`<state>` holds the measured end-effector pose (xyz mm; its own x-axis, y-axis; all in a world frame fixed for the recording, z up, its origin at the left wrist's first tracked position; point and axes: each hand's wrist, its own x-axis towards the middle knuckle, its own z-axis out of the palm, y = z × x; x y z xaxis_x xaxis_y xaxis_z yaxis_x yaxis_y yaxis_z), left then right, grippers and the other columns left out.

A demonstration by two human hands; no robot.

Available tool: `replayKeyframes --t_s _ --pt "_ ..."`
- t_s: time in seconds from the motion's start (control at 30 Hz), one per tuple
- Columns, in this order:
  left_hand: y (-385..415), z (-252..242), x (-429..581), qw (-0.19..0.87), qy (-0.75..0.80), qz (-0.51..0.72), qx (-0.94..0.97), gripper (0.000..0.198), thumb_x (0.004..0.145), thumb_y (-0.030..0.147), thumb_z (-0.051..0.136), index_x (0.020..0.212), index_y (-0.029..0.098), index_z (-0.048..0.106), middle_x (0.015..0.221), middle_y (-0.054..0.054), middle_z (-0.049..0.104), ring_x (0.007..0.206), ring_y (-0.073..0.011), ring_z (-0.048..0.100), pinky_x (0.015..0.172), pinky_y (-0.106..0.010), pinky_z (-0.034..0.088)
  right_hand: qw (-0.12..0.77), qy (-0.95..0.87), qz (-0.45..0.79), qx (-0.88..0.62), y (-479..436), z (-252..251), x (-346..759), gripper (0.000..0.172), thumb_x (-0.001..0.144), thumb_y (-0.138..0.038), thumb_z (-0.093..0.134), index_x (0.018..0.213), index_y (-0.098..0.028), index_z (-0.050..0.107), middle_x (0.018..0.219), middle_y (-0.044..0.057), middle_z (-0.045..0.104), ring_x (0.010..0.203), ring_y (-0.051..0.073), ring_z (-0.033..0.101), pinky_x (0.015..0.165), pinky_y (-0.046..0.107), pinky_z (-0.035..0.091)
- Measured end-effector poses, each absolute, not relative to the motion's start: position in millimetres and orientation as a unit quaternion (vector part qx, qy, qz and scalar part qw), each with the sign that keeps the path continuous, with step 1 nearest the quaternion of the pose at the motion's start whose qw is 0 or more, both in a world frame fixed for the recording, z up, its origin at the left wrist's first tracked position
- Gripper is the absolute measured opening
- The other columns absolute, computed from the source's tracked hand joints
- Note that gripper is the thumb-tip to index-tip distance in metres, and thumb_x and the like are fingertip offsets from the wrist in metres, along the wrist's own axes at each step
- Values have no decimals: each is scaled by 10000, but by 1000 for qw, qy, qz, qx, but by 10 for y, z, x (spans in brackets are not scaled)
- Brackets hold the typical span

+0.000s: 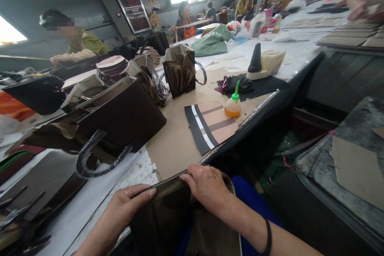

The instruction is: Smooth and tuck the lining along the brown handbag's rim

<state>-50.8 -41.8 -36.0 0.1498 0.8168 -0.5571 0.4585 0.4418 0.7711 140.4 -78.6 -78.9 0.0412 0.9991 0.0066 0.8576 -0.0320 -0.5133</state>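
A dark brown handbag lies low in front of me at the table's edge, its top rim facing up. My left hand pinches the left part of that rim between thumb and fingers. Farther right along the same edge, my right hand grips the rim with its fingers folded over it. Just beyond the bag, a curved tan and black pattern piece rests on the brown tabletop sheet. A squeeze bottle with a green nozzle and orange liquid stands on its far right part.
Several brown handbags stand to the left, one with a plastic-wrapped handle. A black cone on a pale base sits farther back on dark cloth. At right is a grey-topped surface. Other people work around the table.
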Motion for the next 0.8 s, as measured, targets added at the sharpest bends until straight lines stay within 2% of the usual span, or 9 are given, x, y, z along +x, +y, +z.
replayKeyframes --t_s 0.53,0.8 --pt "-336 -482 -598 553 626 135 534 433 533 522 663 779 167 698 621 -37 671 615 -234 614 524 -263 476 197 -658 179 -704 -782 -771 1369 270 845 -375 444 687 -198 572 679 15 630 638 146 588 568 231 345" --pt "-304 -492 -626 551 615 116 552 427 537 529 656 766 170 695 645 -34 674 670 -242 616 566 -258 480 168 -659 183 -710 -765 -762 1360 268 841 -387 451 712 -192 582 699 21 635 662 150 600 556 226 351"
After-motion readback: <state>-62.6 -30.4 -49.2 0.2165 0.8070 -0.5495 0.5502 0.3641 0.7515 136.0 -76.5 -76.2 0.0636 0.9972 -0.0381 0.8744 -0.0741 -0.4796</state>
